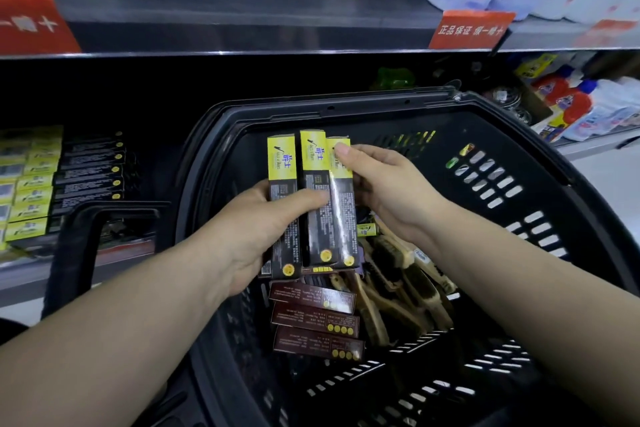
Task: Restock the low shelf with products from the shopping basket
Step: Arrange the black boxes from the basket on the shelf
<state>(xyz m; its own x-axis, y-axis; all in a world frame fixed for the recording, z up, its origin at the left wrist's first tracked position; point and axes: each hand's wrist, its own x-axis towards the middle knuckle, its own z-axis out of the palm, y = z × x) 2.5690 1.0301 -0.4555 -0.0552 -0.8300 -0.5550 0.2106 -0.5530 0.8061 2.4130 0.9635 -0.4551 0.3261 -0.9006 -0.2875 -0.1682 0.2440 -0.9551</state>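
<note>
Fanning out above the black basket (519, 135), three yellow-and-black boxes (313, 198) are held upright side by side. The left hand (256, 236) is wrapped round their lower halves, thumb across the fronts; the right hand (384, 184) pinches the rightmost box near its top, thumb on the yellow end. Three dark brown boxes (315, 319) lie stacked flat in the basket's bottom, w/ several wooden brushes (391, 274) beside them; exact brush no. can't be told. On the low shelf (31, 274) at left, approx. seven matching boxes (34, 198) are stacked in a column. Open shelf room is seen between that stack & the basket rim.
</note>
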